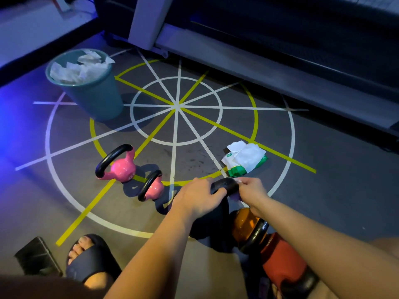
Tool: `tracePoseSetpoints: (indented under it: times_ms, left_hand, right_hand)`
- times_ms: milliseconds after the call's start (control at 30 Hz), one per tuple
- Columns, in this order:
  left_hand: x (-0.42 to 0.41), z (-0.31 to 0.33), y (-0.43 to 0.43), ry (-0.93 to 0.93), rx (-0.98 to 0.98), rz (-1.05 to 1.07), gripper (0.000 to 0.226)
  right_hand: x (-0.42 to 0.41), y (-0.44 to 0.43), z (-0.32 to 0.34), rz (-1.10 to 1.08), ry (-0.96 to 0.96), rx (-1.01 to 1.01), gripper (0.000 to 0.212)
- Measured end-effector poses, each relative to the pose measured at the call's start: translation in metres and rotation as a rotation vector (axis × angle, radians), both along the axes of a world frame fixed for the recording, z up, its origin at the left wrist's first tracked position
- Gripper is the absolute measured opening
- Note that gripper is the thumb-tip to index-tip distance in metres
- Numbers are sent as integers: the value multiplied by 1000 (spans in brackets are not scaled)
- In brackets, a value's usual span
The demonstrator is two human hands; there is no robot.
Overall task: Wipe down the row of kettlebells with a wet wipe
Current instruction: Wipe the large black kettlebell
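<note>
Hands: both arms reach forward and down, meeting on the handle of the black kettlebell (212, 223)
Left hand (198, 197): fingers curled over the left side of the handle, thumb hooked round it, solid grip
Right hand (251, 190): curled on the handle's right end, pinching the wet wipe (237, 180) against it; only a pale scrap pokes out by the fingertips
Row: big pink kettlebell (121, 167) and small pink kettlebell (153, 187) sit left of the left hand, the small one nearer it; orange kettlebell (246, 223) and red kettlebell (282, 260) sit back under the right forearm, toward the person
Bin (97, 98): teal, well ahead and left of the left hand, stuffed to the rim with crumpled used wipes (79, 67)
Wipe pack (246, 158): green and white, just ahead of the right hand on the floor (323, 201), top open with sheets bunched out of it
Foot (90, 260): in a dark slide, near-left of the left forearm
</note>
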State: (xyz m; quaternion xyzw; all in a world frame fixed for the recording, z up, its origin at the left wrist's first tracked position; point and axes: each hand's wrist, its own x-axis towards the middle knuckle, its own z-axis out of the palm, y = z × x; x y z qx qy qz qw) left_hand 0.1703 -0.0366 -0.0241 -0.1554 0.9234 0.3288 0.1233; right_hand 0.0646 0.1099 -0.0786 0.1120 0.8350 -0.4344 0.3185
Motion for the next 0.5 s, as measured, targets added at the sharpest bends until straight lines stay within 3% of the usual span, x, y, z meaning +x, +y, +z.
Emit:
tracePoseSetpoints:
  times_ms: [133, 267, 500]
  left_hand:
    - [0, 1, -1, -18, 20, 3, 30]
    - [0, -1, -2, -27, 11, 6, 28]
    - [-1, -7, -2, -11, -8, 11, 38]
  right_hand:
    - [-8, -2, -9, 8, -175, -51, 34]
    - [-7, -8, 12, -31, -164, -67, 24]
    - [2, -6, 51, 391, 272, 269, 32]
